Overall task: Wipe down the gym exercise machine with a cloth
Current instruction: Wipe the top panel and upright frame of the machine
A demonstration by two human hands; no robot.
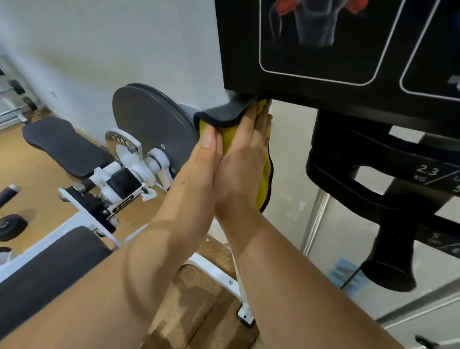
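White wall point(97, 26); L hand point(205, 156), R hand point(240, 172) press cloth point(219, 115); wt point(440, 178): "2.3 KG/LBS 5".

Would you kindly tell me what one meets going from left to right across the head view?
Black pad → grey disc → left hand → right hand → black weight marked 2.3 kg.

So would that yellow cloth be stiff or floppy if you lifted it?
Probably floppy: the cloth folds in a soft curl above the left hand and its edge hangs limp beside the right hand. Likely light too, since the flat fingers of the right hand seem enough to pin it up. Its fuzzy surface suggests it won't slip easily.
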